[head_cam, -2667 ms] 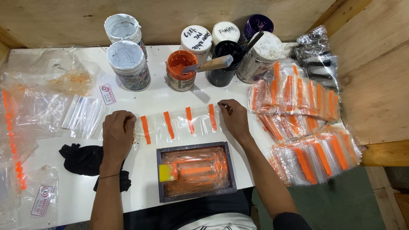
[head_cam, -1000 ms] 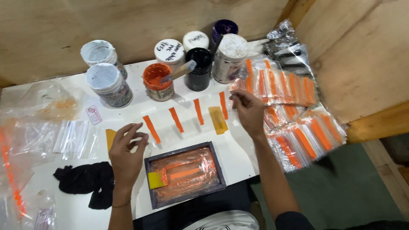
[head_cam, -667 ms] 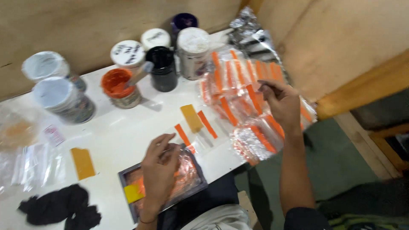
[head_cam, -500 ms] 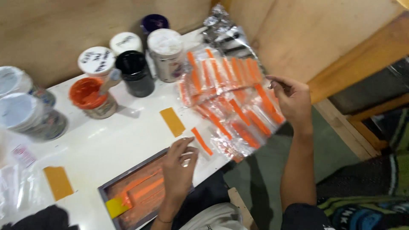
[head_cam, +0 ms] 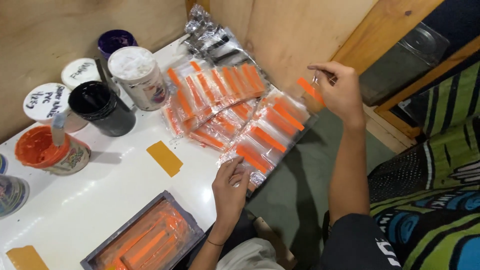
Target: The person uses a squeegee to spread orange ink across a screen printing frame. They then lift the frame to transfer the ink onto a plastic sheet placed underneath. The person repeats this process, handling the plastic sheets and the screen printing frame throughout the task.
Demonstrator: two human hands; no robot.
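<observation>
- Orange paint filled the tray at the near edge of the tabletop, under a clear film.
- A yellow tape patch lay at the near left corner, well apart from the tray.
- The left hand rested at the near edge, just right of the tray; its fingers were curled loosely and pressed on the near end of a clear bag strip.
- That strip, a row of clear bags each with an orange stripe, hung over the tabletop's right edge.
- A second yellow patch lay flat near the middle of the tabletop, between the tray and the pots.
- The right hand was raised off the tabletop, beyond its right edge; thumb and fingertips pinched the top of a single bag with an orange stripe, held above the far end of the strip.
- More orange-striped bags lay fanned toward the far right corner, touching the strip.
- An orange paint pot with a stick in it stood by the left edge.
- Behind it stood a black pot, a white pot, two lidded white tubs and a purple pot along the far edge.
- Crumpled clear wrappers lay in the far right corner.
</observation>
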